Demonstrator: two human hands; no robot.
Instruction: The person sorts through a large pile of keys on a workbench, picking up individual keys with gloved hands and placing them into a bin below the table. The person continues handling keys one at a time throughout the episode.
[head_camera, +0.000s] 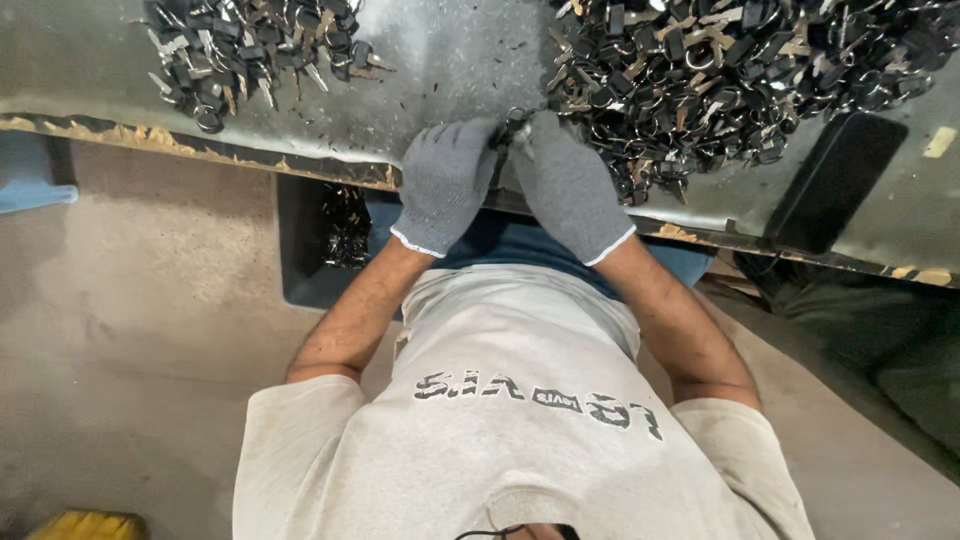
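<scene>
While gloved: two hands (505, 180); two key heaps (720, 70).

One head-worn camera looks steeply down, close over the workbench (440, 70).

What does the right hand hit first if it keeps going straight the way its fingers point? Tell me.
The right hand points up and slightly left, gripping a small metal piece with the left hand. Past that lies bare metal tabletop; the big pile of keys sits just right, probably missed.
</scene>
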